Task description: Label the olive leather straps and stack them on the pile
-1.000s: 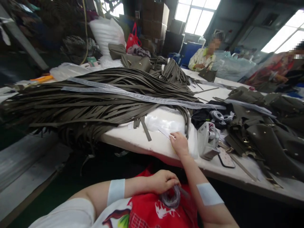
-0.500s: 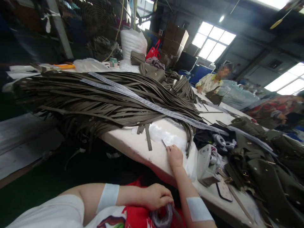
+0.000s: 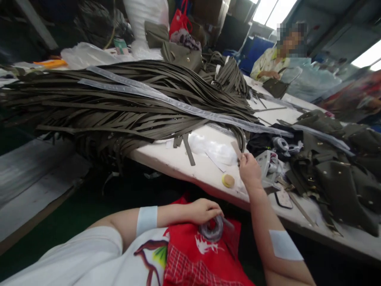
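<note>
My left hand (image 3: pixel 201 210) rests in my lap on the red cloth, fingers closed on a grey roll of tape (image 3: pixel 212 229). My right hand (image 3: pixel 249 171) is raised just above the white table's (image 3: pixel 178 163) near edge, pinching a short tan strip (image 3: pixel 237 150) that stands up from my fingers. A small round tan disc (image 3: pixel 228 180) lies on the table just left of that hand. A clear plastic bag (image 3: pixel 216 147) lies beyond it. A big heap of olive leather straps (image 3: pixel 113 103) covers the table's left side.
A grey tape dispenser (image 3: pixel 268 167) and a phone (image 3: pixel 283 199) lie right of my right hand. Olive bags (image 3: pixel 336 167) are piled at the right. Two other people sit at the far end, one holding an olive bag (image 3: pixel 275 87). Sacks and boxes stand behind.
My right hand has lifted off the table and moved right, now holding the tan strip upright; the round disc it covered now shows. My left hand stays on the tape roll. The camera tilted down.
</note>
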{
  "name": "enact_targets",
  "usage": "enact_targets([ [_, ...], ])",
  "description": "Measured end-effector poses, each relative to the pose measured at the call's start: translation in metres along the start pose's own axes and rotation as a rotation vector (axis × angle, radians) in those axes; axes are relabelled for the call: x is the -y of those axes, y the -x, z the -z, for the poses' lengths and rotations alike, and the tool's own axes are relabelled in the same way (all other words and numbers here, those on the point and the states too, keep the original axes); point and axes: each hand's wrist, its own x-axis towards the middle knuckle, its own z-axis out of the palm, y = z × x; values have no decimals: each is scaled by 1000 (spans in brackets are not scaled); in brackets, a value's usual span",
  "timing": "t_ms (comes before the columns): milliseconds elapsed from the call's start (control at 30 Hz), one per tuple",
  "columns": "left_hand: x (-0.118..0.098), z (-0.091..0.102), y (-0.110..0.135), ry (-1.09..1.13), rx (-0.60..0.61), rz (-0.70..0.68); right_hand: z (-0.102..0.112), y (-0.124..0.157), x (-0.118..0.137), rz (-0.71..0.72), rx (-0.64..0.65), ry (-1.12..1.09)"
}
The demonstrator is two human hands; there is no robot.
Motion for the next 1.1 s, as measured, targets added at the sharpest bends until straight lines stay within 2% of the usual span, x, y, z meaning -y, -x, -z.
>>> enact_targets([
  [167, -3, -1, -9, 70, 50, 41, 27, 64, -24, 45, 171, -286],
  [300, -6, -6, -18, 60, 79, 69, 42, 111, -34, 46, 330, -404],
  [400, -6, -10, -24, 46, 86, 89, 53, 139, -44, 40, 419, -372],
  [533, -1, -15, -31, 65, 80, 135, 63, 167, -53, 119, 510, -172],
  [700, 1, -21, -36, 71, 81, 167, 72, 183, -41, 201, 573, 130],
  [833, -1, -23, -36, 49, 74, 184, 76, 183, -21, 236, 655, 238],
  [900, -3, -23, -35, 30, 69, 184, 71, 182, -12, 241, 662, 266],
  [1100, -8, -25, -33, -61, 49, 139, 36, 176, 1, 250, 637, 229],
])
